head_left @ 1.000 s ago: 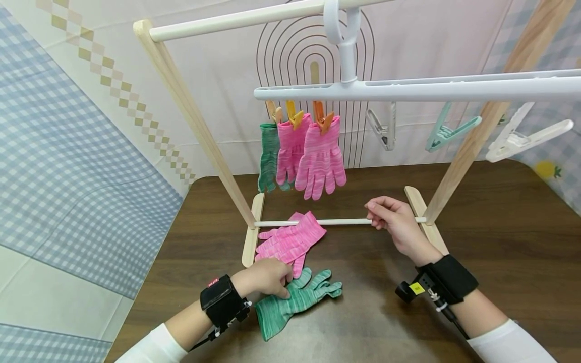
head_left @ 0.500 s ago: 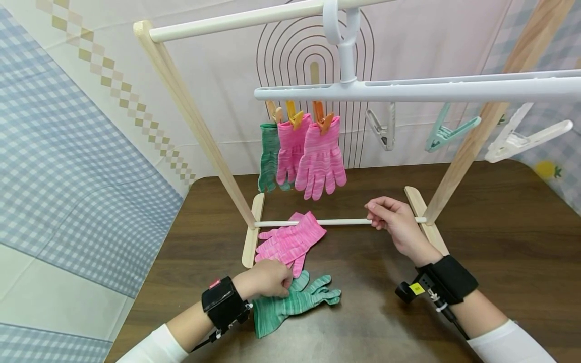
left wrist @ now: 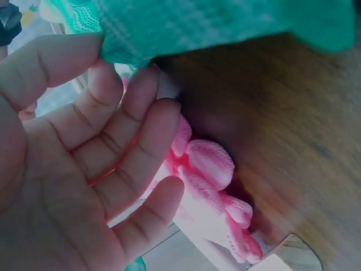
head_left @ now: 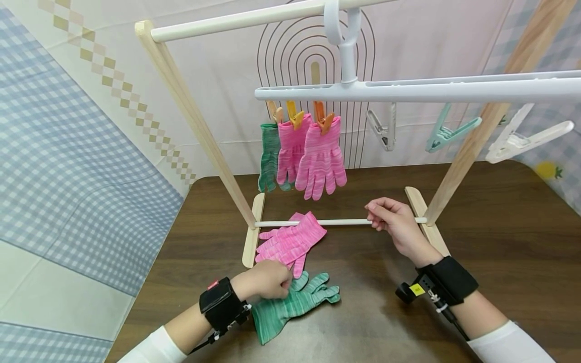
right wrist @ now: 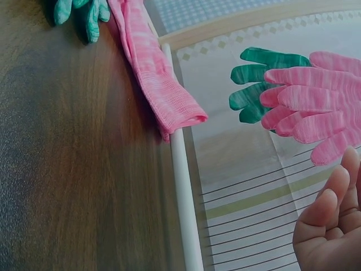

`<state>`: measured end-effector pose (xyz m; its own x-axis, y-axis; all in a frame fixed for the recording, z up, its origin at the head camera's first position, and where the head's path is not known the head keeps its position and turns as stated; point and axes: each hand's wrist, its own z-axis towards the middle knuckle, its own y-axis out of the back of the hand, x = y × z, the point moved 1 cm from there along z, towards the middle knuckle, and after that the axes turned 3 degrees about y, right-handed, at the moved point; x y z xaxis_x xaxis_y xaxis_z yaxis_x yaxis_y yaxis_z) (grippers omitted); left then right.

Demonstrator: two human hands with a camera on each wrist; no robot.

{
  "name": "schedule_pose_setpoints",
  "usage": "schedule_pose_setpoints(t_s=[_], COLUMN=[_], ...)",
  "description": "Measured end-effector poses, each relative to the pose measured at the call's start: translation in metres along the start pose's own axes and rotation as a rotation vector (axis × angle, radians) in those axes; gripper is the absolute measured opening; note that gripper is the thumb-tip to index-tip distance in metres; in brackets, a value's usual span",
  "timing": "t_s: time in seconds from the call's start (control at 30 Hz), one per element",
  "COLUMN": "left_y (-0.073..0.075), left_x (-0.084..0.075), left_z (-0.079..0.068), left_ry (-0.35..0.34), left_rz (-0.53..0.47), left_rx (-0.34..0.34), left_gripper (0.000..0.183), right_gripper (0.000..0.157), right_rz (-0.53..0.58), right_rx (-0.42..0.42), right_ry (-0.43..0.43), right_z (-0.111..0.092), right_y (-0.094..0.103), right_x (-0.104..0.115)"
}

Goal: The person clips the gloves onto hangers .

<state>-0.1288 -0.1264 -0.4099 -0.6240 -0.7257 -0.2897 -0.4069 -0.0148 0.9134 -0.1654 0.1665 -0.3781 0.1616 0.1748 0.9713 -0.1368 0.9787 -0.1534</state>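
A green knitted glove (head_left: 308,301) lies on the wooden table with its fingers pointing right. My left hand (head_left: 267,280) is over its upper left edge; in the left wrist view the thumb and forefinger pinch the green fabric (left wrist: 197,25), and the other fingers are loosely bent. Just beyond lie pink gloves (head_left: 292,241), crossed over one another and against the rack's low white bar (head_left: 345,222). My right hand (head_left: 395,224) hovers near the right end of that bar, fingers loosely curled around nothing.
A white hanger (head_left: 417,91) hangs from the wooden rack's top rail (head_left: 236,22). Clipped to it at left are a green glove (head_left: 269,151) and two pink gloves (head_left: 321,159). Unused clips, grey (head_left: 386,132), mint (head_left: 449,133) and white (head_left: 522,141), dangle at right.
My left hand and the green glove under it have shifted very slightly left, and the glove's cuff has turned a little. My right hand and the hanging gloves stay where they were.
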Motion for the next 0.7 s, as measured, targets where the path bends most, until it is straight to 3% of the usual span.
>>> schedule_pose_setpoints(t_s=[0.23,0.7], left_y=[0.0049,0.0021], left_x=[-0.0028,0.0023], left_z=[-0.0026,-0.0009], left_ry=[-0.010,-0.014], left_rz=[-0.140,-0.289], left_rx=[-0.025,-0.108], left_gripper=[0.021,0.014], right_gripper=[0.013,0.016], right_rz=[-0.001,0.002], right_rx=[-0.001,0.005], right_ry=[0.001,-0.003], right_z=[0.0001,-0.0001], right_y=[-0.0001,0.0005], right_x=[-0.0009,-0.0016])
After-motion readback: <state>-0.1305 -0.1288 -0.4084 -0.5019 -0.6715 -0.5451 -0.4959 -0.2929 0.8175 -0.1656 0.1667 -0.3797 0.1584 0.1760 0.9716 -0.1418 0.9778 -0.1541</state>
